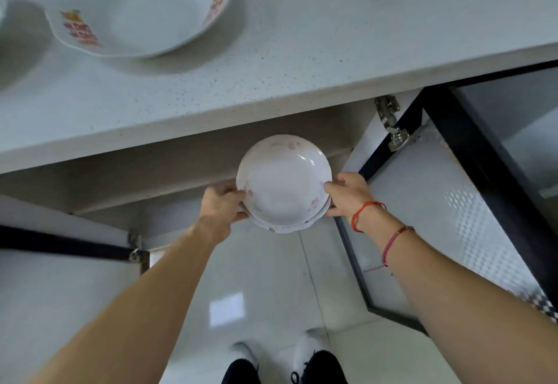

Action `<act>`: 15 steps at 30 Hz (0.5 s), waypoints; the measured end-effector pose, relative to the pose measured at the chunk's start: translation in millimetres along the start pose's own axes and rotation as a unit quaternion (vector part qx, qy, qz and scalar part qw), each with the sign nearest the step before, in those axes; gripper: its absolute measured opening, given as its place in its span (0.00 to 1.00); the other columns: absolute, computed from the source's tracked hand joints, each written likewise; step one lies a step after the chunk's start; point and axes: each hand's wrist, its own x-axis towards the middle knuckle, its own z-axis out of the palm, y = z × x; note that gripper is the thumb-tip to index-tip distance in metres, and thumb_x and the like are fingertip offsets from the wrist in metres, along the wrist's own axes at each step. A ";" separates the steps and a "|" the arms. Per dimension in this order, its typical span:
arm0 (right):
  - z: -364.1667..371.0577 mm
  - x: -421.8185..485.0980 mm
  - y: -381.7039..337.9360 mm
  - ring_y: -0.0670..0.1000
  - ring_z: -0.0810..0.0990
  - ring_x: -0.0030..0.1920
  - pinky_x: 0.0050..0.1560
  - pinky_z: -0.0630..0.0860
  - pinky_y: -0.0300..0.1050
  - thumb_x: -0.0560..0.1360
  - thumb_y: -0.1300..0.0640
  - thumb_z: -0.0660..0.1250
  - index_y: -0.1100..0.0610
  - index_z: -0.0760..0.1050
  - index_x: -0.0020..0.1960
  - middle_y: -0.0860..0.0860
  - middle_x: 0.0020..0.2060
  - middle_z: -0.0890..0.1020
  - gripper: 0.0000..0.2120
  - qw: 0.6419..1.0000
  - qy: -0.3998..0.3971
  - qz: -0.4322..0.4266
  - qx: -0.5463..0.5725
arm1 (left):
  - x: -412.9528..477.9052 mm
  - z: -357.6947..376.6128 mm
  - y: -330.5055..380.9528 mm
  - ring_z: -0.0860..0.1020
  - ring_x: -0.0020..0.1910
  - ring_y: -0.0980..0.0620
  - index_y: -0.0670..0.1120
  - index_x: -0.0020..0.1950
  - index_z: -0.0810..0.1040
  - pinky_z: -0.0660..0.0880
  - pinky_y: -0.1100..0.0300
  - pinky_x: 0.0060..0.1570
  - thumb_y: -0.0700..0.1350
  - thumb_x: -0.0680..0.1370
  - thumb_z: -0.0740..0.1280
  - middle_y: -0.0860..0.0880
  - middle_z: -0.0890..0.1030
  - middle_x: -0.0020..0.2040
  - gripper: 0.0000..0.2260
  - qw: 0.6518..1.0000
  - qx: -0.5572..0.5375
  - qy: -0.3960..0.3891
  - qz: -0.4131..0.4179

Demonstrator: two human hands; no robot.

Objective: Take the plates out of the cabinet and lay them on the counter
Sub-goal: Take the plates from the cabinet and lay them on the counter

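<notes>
A small stack of white plates [283, 182] with faint pink flower marks hangs in the air just below the counter's front edge, in front of the open cabinet [169, 169]. My left hand [222, 204] grips the stack's left rim and my right hand [350, 193] grips its right rim. How many plates the stack holds is unclear; a second rim shows beneath the top one. On the grey speckled counter [302, 66], at the back left, lies a large white plate [142, 6] with red and orange patterns.
The cabinet's right door [428, 202], frosted glass in a black frame, stands swung open at my right. The left door [69, 263] is open too. A piece of white dishware [2, 0] shows at the counter's far left edge. White tiled floor lies below, with my feet.
</notes>
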 end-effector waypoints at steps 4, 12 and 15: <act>-11.1 -57.3 0.3 0.58 0.83 0.46 0.33 0.83 0.47 0.75 0.68 0.62 0.65 0.79 0.50 0.58 0.45 0.83 0.08 1.000 0.000 0.027 -0.007 | -53.3 -11.8 1.1 0.82 0.40 0.43 0.41 0.47 0.81 0.83 0.56 0.33 0.29 0.74 0.65 0.43 0.83 0.43 0.09 1.000 0.014 -0.006 -0.027; -28.7 -157.0 -20.3 0.56 0.82 0.40 0.38 0.83 0.50 0.74 0.69 0.61 0.61 0.78 0.41 0.56 0.39 0.82 0.08 0.998 0.004 0.054 -0.034 | -152.8 -33.5 25.5 0.82 0.40 0.44 0.42 0.44 0.81 0.81 0.56 0.34 0.27 0.73 0.64 0.44 0.83 0.41 0.12 0.997 0.032 -0.013 -0.062; -35.7 -191.7 -35.8 0.59 0.83 0.44 0.46 0.83 0.58 0.73 0.68 0.62 0.62 0.80 0.45 0.58 0.41 0.83 0.08 0.998 0.001 0.055 -0.037 | -185.5 -42.3 41.8 0.82 0.43 0.44 0.39 0.50 0.81 0.81 0.56 0.35 0.28 0.73 0.64 0.42 0.84 0.45 0.12 0.997 0.041 -0.018 -0.064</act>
